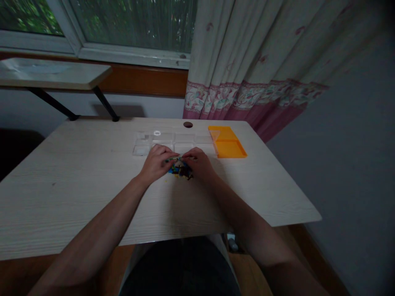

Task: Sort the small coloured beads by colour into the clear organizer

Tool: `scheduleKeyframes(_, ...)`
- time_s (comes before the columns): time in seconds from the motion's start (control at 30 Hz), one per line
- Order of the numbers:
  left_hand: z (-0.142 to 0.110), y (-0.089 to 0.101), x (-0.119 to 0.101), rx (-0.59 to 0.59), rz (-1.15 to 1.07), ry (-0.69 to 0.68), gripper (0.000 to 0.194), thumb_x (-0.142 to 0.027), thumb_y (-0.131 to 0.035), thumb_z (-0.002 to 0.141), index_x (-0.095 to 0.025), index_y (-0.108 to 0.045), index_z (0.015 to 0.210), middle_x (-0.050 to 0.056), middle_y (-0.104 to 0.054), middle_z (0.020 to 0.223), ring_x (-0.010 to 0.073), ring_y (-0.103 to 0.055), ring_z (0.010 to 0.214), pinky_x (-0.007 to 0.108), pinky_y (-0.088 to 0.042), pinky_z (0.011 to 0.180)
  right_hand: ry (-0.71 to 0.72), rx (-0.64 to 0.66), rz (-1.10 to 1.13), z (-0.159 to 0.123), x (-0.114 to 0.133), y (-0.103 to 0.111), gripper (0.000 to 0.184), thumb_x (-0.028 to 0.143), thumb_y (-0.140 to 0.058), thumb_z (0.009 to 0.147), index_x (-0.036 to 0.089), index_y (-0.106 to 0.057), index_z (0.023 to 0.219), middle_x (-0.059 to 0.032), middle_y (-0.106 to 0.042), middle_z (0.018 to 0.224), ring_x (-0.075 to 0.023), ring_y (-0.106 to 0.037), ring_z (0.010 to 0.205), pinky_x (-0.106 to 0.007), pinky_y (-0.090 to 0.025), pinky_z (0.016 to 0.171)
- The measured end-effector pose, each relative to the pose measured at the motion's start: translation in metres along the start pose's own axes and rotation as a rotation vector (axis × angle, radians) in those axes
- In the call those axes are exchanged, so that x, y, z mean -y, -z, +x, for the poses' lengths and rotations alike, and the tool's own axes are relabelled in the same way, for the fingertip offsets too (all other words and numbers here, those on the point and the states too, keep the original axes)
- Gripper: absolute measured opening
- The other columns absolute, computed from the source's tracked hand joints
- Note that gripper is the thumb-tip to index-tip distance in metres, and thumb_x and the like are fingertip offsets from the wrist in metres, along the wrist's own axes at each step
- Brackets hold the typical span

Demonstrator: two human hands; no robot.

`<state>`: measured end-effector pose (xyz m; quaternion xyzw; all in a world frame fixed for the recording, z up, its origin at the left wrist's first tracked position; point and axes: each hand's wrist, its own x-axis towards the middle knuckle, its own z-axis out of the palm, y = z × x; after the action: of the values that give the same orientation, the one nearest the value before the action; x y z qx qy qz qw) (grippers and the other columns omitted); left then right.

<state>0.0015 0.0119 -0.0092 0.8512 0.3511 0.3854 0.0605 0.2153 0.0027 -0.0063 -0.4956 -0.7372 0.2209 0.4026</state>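
Both my hands meet near the middle of the table, above a small heap of mixed toy building bricks point(182, 170) in blue, black, yellow and white. My left hand point(156, 162) is closed, its thumb and fingers pinched at the left of the heap. From the right, my right hand point(199, 161) reaches in with its fingers curled together. What lies between the fingertips is too small and dim to name. Just behind the hands lies a clear plastic tray point(143, 149) with several compartments.
An orange tray point(232, 148) stands at the right end of the clear one. The pale wooden table point(92, 185) has a round cable hole point(188, 124) at its back edge. A raised shelf point(55, 76) on black legs is at the back left; a curtain point(234, 61) hangs behind.
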Motion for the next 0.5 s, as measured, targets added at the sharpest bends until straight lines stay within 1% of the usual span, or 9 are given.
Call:
scheduleKeyframes(0.1,0.001,-0.001,-0.005,0.035,0.005,-0.026,0.025,-0.032,-0.059,0.093,-0.027,-0.070,0.114,0.005,-0.065,0.098,0.0220,-0.054,0.098,0.039,-0.044,0.089,-0.062,0.009,0.077,-0.001,0.001,-0.002,0.006,0.023,-0.070,0.082,0.022,-0.075,0.084,-0.0009,-0.066,0.083,-0.0150,-0.059,0.084,-0.029,-0.045,0.077)
scheduleKeyframes(0.3,0.000,-0.001,-0.004,0.003,0.020,-0.027,0.021,-0.034,-0.061,0.092,-0.026,-0.071,0.109,0.005,-0.065,0.095,0.0219,-0.054,0.096,0.039,-0.045,0.087,-0.120,0.051,0.136,-0.001,0.007,-0.002,0.008,0.027,-0.069,0.083,0.022,-0.075,0.085,-0.0008,-0.065,0.084,-0.0138,-0.059,0.081,-0.027,-0.045,0.073)
scheduleKeyframes(0.4,0.000,-0.001,-0.003,-0.019,0.021,-0.018,0.019,-0.036,-0.062,0.091,-0.026,-0.072,0.103,0.005,-0.066,0.093,0.0217,-0.055,0.095,0.039,-0.045,0.086,-0.113,0.068,0.105,-0.001,0.010,0.000,0.012,0.030,-0.067,0.086,0.021,-0.075,0.084,-0.0008,-0.066,0.082,-0.0138,-0.059,0.081,-0.026,-0.046,0.073)
scheduleKeyframes(0.5,0.000,-0.002,-0.003,-0.033,0.030,0.029,0.016,-0.036,-0.063,0.091,-0.026,-0.073,0.097,0.005,-0.067,0.092,0.0221,-0.056,0.095,0.040,-0.045,0.087,-0.072,0.085,0.045,-0.001,0.012,0.000,0.018,0.030,-0.062,0.090,0.020,-0.076,0.084,-0.0012,-0.066,0.080,-0.0137,-0.060,0.081,-0.026,-0.046,0.074)
